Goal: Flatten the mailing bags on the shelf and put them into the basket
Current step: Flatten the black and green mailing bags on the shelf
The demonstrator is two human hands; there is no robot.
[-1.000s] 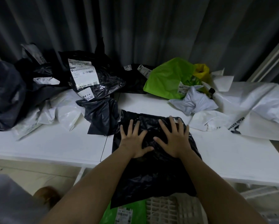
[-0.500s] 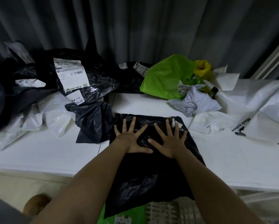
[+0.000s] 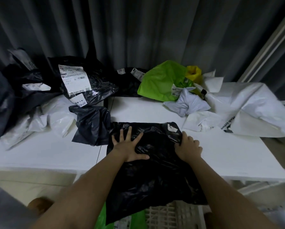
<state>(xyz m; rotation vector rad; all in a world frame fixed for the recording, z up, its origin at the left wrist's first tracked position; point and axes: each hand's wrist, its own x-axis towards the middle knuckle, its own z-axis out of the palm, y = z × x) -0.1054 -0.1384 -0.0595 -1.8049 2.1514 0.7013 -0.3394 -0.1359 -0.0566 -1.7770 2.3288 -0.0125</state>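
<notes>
A black mailing bag [image 3: 155, 176] lies spread on the white shelf [image 3: 221, 156], its lower half hanging over the front edge. My left hand [image 3: 130, 146] presses flat on the bag's upper left with fingers spread. At the bag's right edge my right hand [image 3: 188, 147] has its fingers curled round the plastic. Below the shelf, a white slatted basket [image 3: 171, 215] holds a green bag [image 3: 103, 219], partly hidden by the hanging black bag.
Crumpled black bags [image 3: 89, 83] and white bags [image 3: 56, 118] pile up at the left. A green bag [image 3: 161, 81], a yellow bag [image 3: 193, 74] and large white bags [image 3: 254, 108] sit at the back right. A grey curtain hangs behind.
My right hand slid from the bag's middle to its right edge and curled round the plastic. My left hand stayed pressing flat. The view shifted slightly.
</notes>
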